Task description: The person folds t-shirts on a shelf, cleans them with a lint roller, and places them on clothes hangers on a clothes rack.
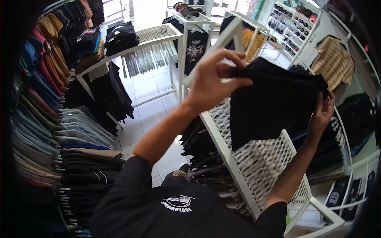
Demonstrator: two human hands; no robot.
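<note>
I hold a black garment (274,105) up in front of me, above a white mesh-topped rack (262,166). My left hand (214,79) pinches its upper left corner between thumb and fingers. My right hand (322,113) grips the upper right edge. The cloth hangs down folded, its lower edge just over the mesh top. My black T-shirt with a white print (177,203) fills the bottom of the view.
Racks of hanging shirts (43,99) curve along the left. A second white mesh rack (158,35) with dark clothes stands behind, over white floor tiles (147,115). A plaid shirt (333,61) hangs at the right wall; shelves with caps (293,23) are beyond.
</note>
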